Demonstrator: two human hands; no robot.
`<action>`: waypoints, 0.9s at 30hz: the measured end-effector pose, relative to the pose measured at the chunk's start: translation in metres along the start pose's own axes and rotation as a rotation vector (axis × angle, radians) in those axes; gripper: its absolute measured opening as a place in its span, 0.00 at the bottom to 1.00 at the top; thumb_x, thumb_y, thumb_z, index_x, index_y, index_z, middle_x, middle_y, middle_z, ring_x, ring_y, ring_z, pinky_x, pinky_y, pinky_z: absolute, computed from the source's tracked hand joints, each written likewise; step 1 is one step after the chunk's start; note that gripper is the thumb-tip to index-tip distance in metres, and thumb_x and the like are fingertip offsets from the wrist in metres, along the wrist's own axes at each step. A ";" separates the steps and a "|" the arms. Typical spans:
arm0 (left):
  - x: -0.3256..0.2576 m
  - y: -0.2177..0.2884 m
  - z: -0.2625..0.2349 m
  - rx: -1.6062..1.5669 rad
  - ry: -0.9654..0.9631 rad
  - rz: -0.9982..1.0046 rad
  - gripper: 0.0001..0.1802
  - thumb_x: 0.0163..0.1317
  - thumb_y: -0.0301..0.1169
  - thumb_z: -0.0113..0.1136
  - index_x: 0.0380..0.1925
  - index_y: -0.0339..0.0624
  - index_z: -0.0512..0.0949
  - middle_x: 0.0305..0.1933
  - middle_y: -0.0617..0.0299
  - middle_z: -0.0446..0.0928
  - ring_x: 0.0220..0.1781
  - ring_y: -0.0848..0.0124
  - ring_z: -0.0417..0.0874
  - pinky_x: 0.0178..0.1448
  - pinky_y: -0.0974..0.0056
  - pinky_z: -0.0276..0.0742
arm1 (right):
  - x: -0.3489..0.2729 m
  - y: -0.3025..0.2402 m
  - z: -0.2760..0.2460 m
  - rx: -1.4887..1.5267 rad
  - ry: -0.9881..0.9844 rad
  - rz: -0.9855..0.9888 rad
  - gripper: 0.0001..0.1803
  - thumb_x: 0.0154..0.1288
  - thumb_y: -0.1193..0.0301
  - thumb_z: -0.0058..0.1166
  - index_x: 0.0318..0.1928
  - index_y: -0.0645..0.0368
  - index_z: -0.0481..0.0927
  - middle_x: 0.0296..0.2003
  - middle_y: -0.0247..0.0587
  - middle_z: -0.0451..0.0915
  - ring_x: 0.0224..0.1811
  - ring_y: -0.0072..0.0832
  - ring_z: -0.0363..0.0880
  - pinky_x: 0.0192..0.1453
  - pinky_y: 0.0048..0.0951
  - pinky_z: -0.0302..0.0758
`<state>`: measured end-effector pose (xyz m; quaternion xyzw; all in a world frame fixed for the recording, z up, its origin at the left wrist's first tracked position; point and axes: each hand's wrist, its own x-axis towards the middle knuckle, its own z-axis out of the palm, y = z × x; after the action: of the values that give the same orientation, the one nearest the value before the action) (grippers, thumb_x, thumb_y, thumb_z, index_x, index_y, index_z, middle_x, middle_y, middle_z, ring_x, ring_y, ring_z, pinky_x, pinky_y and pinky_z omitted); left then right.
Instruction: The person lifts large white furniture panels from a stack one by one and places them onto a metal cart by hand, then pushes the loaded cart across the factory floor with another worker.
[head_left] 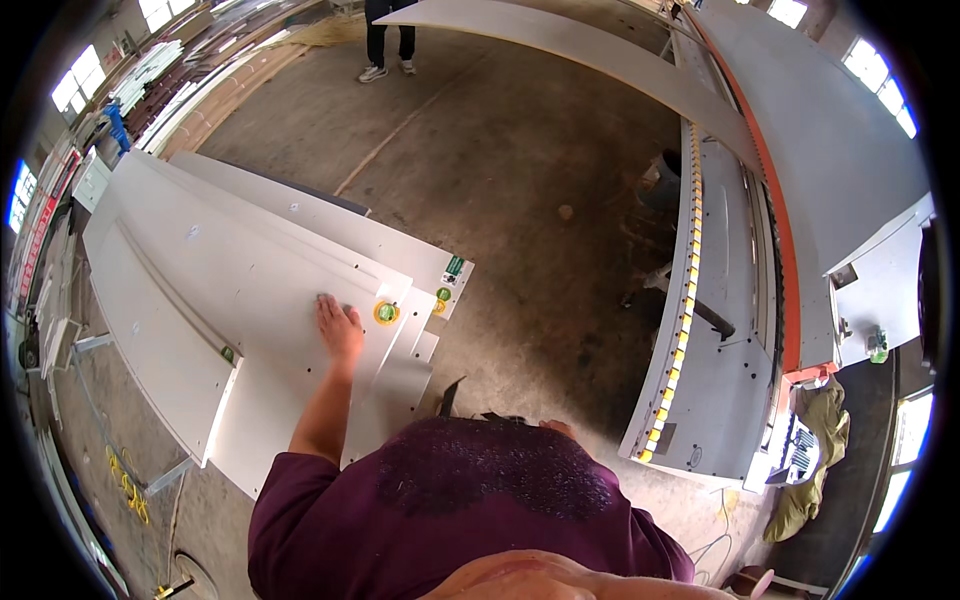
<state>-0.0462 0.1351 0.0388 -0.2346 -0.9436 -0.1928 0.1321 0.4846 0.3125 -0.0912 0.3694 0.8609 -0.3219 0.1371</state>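
Observation:
My left hand (340,328) lies flat on a long white panel (270,300), fingers stretched out and holding nothing. Just right of that hand, a round yellow and green sticker (387,313) marks the panel's corner. Several white panels overlap here in a stack, and a narrower panel (170,320) with a raised edge rests on its left side. Of my right hand (558,428) only a small part shows beside my waist; my body hides its fingers. A dark, thin, pointed piece (451,397) sticks up in front of my shirt, its kind unclear.
At right stands a long grey machine (720,300) with a yellow-and-white striped edge and an orange strip. A long board (570,50) reaches from it toward a person (388,40) at the far side. Stacked boards (215,85) lie far left; a yellow cord (128,485) hangs lower left.

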 end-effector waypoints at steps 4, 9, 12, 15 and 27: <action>-0.048 0.058 -0.048 -0.352 -0.054 0.126 0.29 0.65 0.34 0.53 0.63 0.32 0.62 0.63 0.43 0.67 0.65 0.48 0.67 0.68 0.50 0.61 | 0.017 0.087 0.084 -0.197 -0.069 -0.076 0.16 0.67 0.57 0.44 0.43 0.55 0.78 0.38 0.52 0.80 0.44 0.49 0.80 0.47 0.45 0.77; -0.170 0.091 -0.069 -0.736 -0.244 0.380 0.31 0.61 0.32 0.56 0.63 0.33 0.62 0.56 0.42 0.71 0.58 0.49 0.73 0.63 0.50 0.67 | -0.021 0.071 0.061 -0.039 -0.042 -0.021 0.16 0.67 0.57 0.44 0.43 0.55 0.77 0.38 0.52 0.80 0.44 0.49 0.80 0.47 0.46 0.77; -0.244 0.101 -0.055 -0.832 -0.683 0.223 0.33 0.58 0.35 0.59 0.62 0.32 0.63 0.55 0.41 0.74 0.56 0.50 0.76 0.61 0.51 0.70 | -0.045 0.073 0.050 0.004 -0.032 0.007 0.16 0.67 0.57 0.44 0.43 0.55 0.77 0.38 0.52 0.80 0.44 0.49 0.80 0.47 0.46 0.77; -0.292 0.111 -0.060 -0.707 -0.905 0.071 0.32 0.57 0.39 0.59 0.59 0.34 0.65 0.51 0.40 0.77 0.53 0.48 0.79 0.57 0.51 0.73 | -0.071 0.083 0.051 0.026 -0.030 0.009 0.16 0.67 0.58 0.44 0.42 0.55 0.77 0.38 0.52 0.80 0.44 0.49 0.80 0.47 0.46 0.77; -0.420 0.090 -0.060 -0.600 -1.101 0.112 0.28 0.61 0.47 0.56 0.52 0.37 0.75 0.48 0.43 0.79 0.52 0.51 0.81 0.55 0.54 0.75 | -0.130 0.115 0.071 0.002 -0.072 -0.080 0.15 0.66 0.58 0.45 0.42 0.54 0.77 0.38 0.52 0.80 0.43 0.50 0.80 0.46 0.47 0.77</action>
<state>0.3670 0.0188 -0.0232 -0.3755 -0.7643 -0.2929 -0.4349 0.6575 0.2546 -0.1357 0.3231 0.8691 -0.3411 0.1547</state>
